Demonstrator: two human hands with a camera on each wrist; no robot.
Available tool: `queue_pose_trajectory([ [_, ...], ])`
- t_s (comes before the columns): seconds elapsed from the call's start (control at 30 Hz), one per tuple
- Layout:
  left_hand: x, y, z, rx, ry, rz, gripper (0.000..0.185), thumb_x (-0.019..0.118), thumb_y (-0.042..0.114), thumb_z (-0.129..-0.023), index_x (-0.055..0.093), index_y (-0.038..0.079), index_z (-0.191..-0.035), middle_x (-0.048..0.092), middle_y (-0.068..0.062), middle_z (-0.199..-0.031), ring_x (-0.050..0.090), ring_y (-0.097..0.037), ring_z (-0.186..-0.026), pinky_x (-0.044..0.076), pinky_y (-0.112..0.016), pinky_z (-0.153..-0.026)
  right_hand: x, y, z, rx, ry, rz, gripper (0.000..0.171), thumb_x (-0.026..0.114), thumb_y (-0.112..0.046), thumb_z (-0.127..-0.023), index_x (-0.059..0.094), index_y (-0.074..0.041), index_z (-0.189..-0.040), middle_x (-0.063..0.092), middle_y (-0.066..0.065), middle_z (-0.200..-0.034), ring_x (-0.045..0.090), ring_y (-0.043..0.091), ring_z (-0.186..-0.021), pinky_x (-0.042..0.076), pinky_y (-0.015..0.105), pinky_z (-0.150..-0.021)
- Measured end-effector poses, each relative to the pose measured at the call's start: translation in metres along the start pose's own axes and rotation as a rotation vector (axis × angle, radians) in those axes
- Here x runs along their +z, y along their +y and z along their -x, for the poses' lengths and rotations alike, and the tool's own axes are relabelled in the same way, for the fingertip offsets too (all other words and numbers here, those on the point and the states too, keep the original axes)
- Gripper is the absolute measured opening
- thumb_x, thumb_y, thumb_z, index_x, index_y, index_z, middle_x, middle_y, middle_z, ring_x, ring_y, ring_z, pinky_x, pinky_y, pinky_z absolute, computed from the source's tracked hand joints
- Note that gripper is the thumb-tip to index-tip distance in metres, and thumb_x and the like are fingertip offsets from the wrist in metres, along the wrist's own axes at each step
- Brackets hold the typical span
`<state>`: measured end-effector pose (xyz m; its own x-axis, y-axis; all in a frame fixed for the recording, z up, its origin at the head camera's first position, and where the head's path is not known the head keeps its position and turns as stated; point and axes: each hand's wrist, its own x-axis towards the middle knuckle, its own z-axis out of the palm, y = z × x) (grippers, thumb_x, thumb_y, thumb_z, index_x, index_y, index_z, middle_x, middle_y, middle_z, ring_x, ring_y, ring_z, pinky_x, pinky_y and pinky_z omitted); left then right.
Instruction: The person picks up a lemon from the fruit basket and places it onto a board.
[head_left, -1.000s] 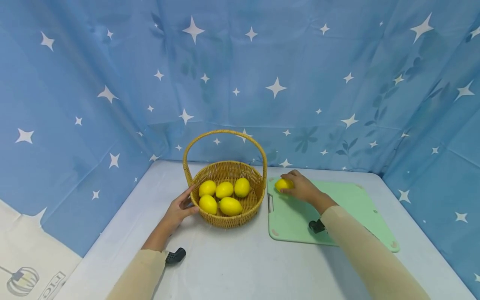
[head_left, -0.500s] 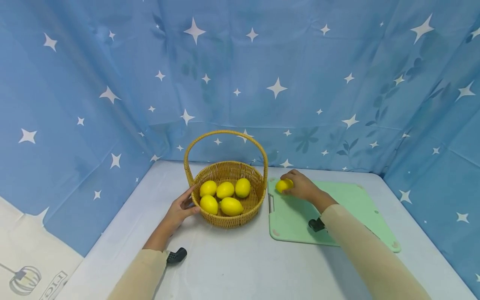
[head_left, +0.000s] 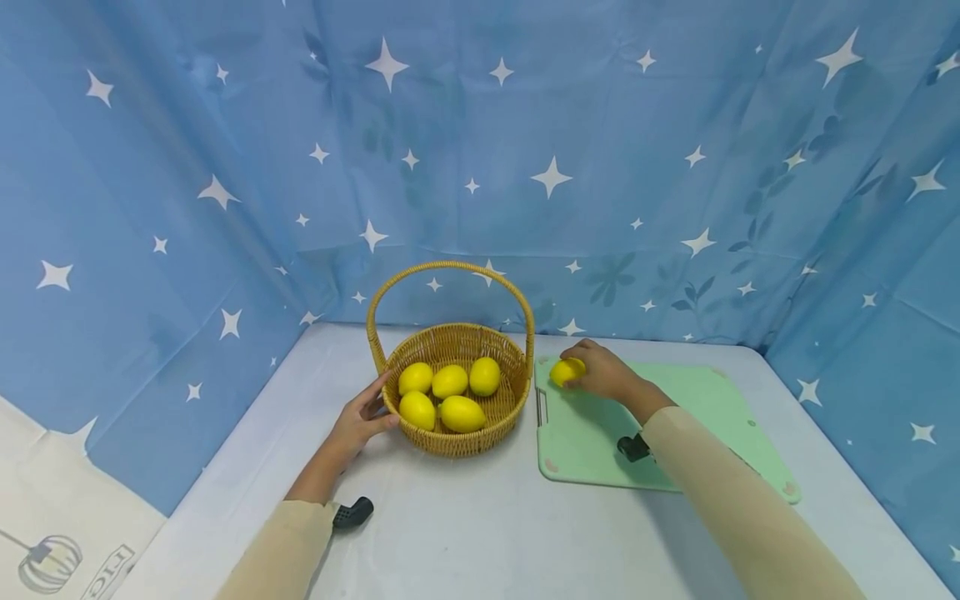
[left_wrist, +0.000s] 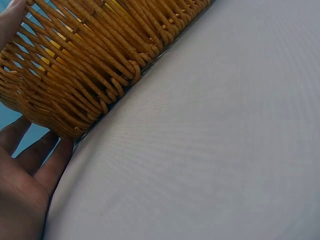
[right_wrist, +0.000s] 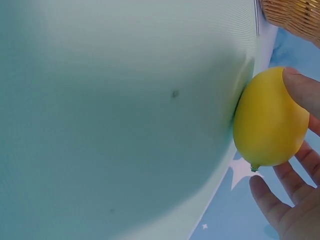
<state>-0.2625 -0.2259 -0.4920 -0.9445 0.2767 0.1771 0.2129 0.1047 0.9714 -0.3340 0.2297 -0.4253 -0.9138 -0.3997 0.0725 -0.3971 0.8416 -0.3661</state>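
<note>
A yellow lemon [head_left: 567, 372] is at the far left corner of the light green cutting board [head_left: 600, 450]. My right hand [head_left: 604, 372] holds it between thumb and fingers. In the right wrist view the lemon [right_wrist: 272, 117] lies right against the board's surface, its stem end toward the fingers. On the left, a woven basket [head_left: 450, 442] with a tall arched handle contains several lemons [head_left: 462, 413]. My left hand [head_left: 358, 427] rests on the basket's left side, thumb and fingers spread. The left wrist view has straight fingertips [left_wrist: 62, 150] touching the wicker [left_wrist: 85, 65] low down.
A white-covered table [head_left: 450, 533] carries everything. Blue curtain [head_left: 480, 167] with white stars hangs behind and at both sides. The basket's handle [head_left: 450, 265] rises high above its rim. A narrow strip of table separates basket and board.
</note>
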Motion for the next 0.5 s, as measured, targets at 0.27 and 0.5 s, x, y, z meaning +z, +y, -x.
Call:
queue_pose_trajectory([
  [0.27, 0.001, 0.0021, 0.0016, 0.001, 0.001, -0.009, 0.08, 0.073, 0.018, -0.089, 0.029, 0.026, -0.155, 0.018, -0.009, -0.16, 0.03, -0.037, -0.139, 0.029, -0.053, -0.109, -0.0037, -0.0027, -0.0021, -0.006, 0.004, 0.024, 0.049, 0.078, -0.025, -0.084, 0.063, -0.007, -0.127, 0.051, 0.017, -0.131, 0.051, 0.036, -0.117, 0.041, 0.055, -0.1],
  [0.5, 0.0001, 0.0019, 0.0017, -0.005, -0.007, -0.01, 0.08, 0.073, 0.019, -0.089, 0.028, 0.027, -0.155, 0.017, -0.009, -0.16, 0.029, -0.036, -0.14, 0.028, -0.055, -0.109, -0.0054, -0.003, -0.004, -0.015, 0.005, 0.037, 0.049, 0.078, -0.025, -0.084, 0.063, -0.006, -0.128, 0.051, 0.017, -0.132, 0.049, 0.038, -0.119, 0.04, 0.055, -0.1],
])
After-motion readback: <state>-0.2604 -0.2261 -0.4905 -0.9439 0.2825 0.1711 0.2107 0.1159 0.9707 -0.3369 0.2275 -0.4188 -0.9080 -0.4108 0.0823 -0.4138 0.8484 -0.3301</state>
